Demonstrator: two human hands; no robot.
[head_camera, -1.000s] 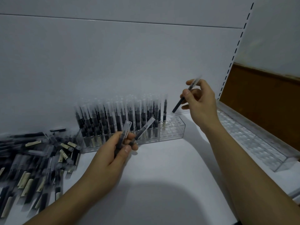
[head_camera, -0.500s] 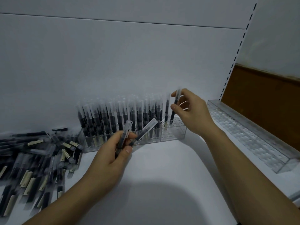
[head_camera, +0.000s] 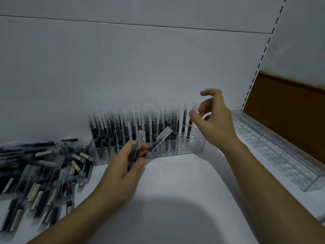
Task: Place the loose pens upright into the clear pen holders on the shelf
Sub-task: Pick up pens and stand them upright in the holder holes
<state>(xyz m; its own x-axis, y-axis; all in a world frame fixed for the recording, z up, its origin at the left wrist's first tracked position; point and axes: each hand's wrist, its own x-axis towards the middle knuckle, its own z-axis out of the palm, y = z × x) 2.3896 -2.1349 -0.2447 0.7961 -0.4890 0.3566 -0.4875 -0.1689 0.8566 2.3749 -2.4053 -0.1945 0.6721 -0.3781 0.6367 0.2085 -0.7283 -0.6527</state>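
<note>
Right grip (head_camera: 212, 120) beside cap of pen (head_camera: 189, 128) — upright in holder (head_camera: 193, 147)

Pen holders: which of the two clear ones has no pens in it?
The long holder on the right, by the brown panel: its holes are bare. The back-wall holder is nearly full of upright pens.

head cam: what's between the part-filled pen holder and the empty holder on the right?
Head view: only the right hand and its wrist cross that gap, above bare white shelf; nothing else shows.
</note>
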